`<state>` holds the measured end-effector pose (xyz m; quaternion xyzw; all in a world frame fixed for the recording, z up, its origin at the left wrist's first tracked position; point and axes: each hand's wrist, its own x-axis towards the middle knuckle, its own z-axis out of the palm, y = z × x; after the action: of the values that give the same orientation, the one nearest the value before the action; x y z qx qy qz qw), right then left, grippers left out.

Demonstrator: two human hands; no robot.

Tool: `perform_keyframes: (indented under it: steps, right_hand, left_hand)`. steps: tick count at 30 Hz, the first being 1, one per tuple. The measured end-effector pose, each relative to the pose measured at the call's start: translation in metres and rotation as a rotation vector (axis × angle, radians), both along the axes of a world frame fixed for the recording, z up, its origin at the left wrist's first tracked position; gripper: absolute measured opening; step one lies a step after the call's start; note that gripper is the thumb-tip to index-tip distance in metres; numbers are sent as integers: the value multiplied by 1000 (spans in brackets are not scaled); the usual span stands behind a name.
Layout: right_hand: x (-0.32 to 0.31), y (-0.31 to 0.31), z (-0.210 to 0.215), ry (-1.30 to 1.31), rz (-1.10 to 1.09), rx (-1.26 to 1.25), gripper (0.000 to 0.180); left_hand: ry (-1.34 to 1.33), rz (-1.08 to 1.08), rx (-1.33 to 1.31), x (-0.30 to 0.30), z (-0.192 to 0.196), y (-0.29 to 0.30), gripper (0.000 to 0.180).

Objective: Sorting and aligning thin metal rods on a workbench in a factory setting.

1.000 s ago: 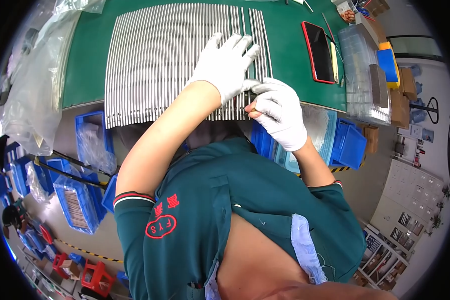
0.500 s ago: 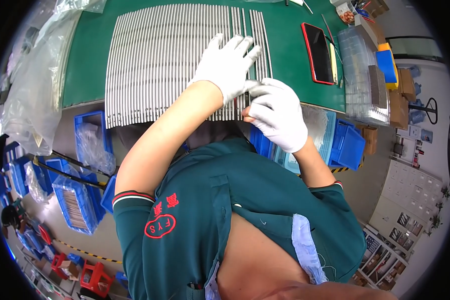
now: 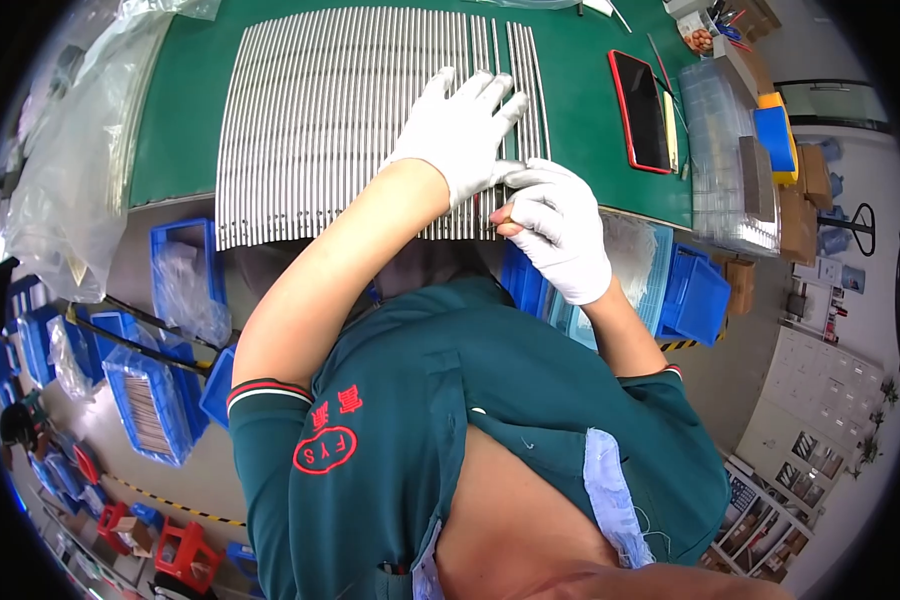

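Note:
A row of slim silvery metal rods [image 3: 310, 110] lies side by side on the green tabletop, their near ends at its front edge. My left hand [image 3: 460, 130], in a white glove, rests flat over the rods towards the right of the row, fingers spread and thumb pointing to my right hand. My right hand [image 3: 560, 235], also gloved, is at the near ends of the right-hand rods with its fingers curled. Its bare fingertips press together there; what lies between them is too small to make out. A few rods at the right stand slightly apart.
A red-cased phone [image 3: 638, 112] lies on the table to the right, next to stacked clear plastic trays [image 3: 720, 155]. Clear plastic bags [image 3: 70, 160] hang at the left edge. Blue bins [image 3: 692, 290] stand below the table, beside a light-blue crate [image 3: 625, 270].
The view has shifted slightly. My right fingers have moved a little at the rod ends, with more of the bare fingertips showing. My left hand stays in place on the rods.

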<state>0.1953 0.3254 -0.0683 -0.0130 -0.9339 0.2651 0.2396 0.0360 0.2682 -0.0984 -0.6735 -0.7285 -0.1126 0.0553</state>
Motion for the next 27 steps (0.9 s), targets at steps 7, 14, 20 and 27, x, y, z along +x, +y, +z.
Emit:
perform_keyframes:
  steps: [7, 14, 20, 27]
  right_hand:
    - [4, 1, -5, 12, -28, -8, 10]
    - [6, -1, -4, -11, -43, -24, 10]
    - [8, -6, -15, 61, -42, -47, 11]
    - [4, -5, -3, 35, -28, 70, 13]
  left_hand:
    - [8, 3, -24, 0, 2, -1, 70]
    - [-7, -2, -22, -1, 2, 0, 70]
    - [-28, -5, -8, -1, 2, -1, 71]
    - [-38, 6, 21, 1, 0, 0, 68]
